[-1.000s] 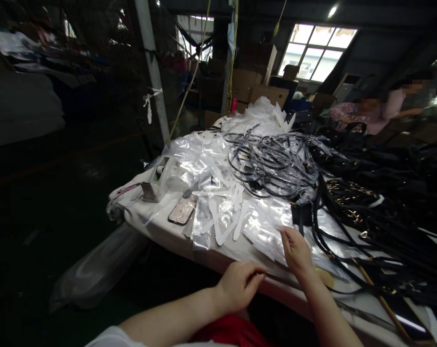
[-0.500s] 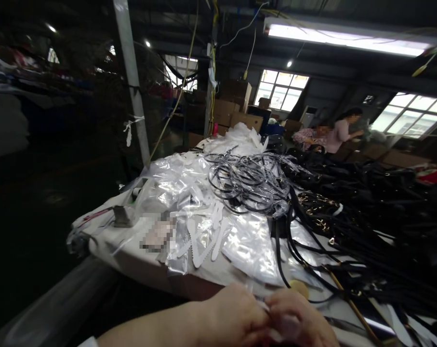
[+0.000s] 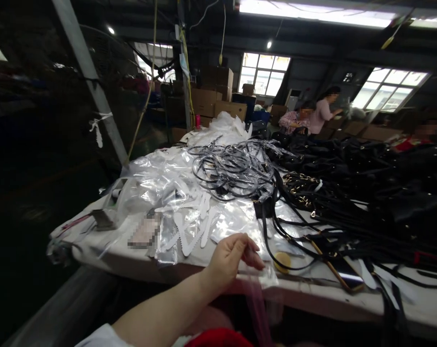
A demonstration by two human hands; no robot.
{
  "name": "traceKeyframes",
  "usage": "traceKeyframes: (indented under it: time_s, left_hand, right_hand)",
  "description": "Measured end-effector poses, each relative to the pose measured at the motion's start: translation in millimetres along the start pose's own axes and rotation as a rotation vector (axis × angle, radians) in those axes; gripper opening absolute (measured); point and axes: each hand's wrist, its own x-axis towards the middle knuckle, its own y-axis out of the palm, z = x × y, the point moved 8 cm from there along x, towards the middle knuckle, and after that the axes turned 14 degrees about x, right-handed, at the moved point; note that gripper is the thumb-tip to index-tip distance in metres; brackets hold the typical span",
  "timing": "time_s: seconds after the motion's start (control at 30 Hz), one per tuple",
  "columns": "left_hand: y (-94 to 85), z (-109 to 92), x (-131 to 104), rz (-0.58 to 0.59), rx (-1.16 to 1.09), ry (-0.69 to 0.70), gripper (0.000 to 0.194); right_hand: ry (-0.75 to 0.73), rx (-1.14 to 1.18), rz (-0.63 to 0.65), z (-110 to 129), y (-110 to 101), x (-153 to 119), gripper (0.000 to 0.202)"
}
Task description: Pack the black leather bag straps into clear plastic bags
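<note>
Left hand (image 3: 240,255) holding a clear plastic bag (image 3: 271,278) by the near edge of the worktop (image 3: 91,243).
Head view: its fingers are curled narrow on the bag, which hangs down in front of that edge; the right hand is out of view, so its grip cannot be told. Just beyond the left hand lie clear plastic sheets (image 3: 236,219), with white toothed strips (image 3: 207,230) to their left. A yellow disc (image 3: 283,262) rests near the same edge, to the hand's right. Plastic-wrapped black straps (image 3: 232,166) are heaped toward the worktop's middle.
</note>
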Motion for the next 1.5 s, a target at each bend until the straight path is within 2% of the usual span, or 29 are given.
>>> traceKeyframes:
  time_s: [0.1,0.2,0.27,0.37,0.47,0.6,0.67,0.7,0.8,0.87,0.93,1.0,1.1,1.23,1.37,1.5]
  left_hand:
    - [2.0,15,8,0.025,0.108,-0.035,0.055]
    - [11.9,46,9,0.147,0.215,-0.148,0.055]
    - [20.2,70,3,0.214,0.230,-0.221,0.054]
    - [38.2,99,-15,0.356,0.230,-0.287,0.052]
    - [56.0,117,-37,0.555,0.286,-0.302,0.048]
    - [62.4,133,-55,0.722,0.469,-0.285,0.035]
    - [61.3,140,-57,0.710,0.507,-0.286,0.028]
    - [60.1,142,-55,0.667,0.488,-0.294,0.028]
    - [52.6,149,-48,0.437,0.305,-0.389,0.039]
    - [47.5,152,-46,0.310,0.205,-0.457,0.046]
    - [44.0,151,-45,0.253,0.175,-0.463,0.049]
    - [40.9,149,-44,0.239,0.170,-0.457,0.050]
    - [38.5,151,-46,0.241,0.158,-0.477,0.053]
    - [39.6,155,-50,0.239,0.164,-0.473,0.055]
    - [40.3,153,-53,0.268,0.151,-0.486,0.055]
    - [35.5,146,-50,0.283,0.145,-0.499,0.057]
  right_hand:
    - [0.170,0.004,0.012,-41,1,-3,0.024]
    - [0.245,0.030,-0.016,-56,-16,-2,0.040]
    - [0.226,0.073,-0.072,-46,-37,0,0.038]
    - [0.132,0.282,-0.179,-15,-67,0,0.040]
    - [0.060,0.510,-0.195,10,-75,2,0.053]
    - [0.057,0.441,-0.372,14,-79,6,0.044]
    - [0.038,0.373,-0.422,15,-77,8,0.041]
    - [0.027,0.345,-0.417,16,-74,9,0.039]
    - [0.010,0.228,-0.420,13,-73,10,0.039]
    - [0.037,0.117,-0.500,5,-86,6,0.042]
    - [0.089,-0.027,-0.630,-6,-110,0,0.043]
    - [0.129,-0.170,-0.719,-15,-133,-2,0.042]
    - [0.085,-0.326,-0.710,-15,-148,8,0.042]
    - [-0.066,-0.499,-0.652,-1,-133,27,0.044]
    - [-0.143,-0.735,-0.632,11,-113,34,0.043]
    - [-0.143,-0.613,-0.625,28,-114,21,0.038]
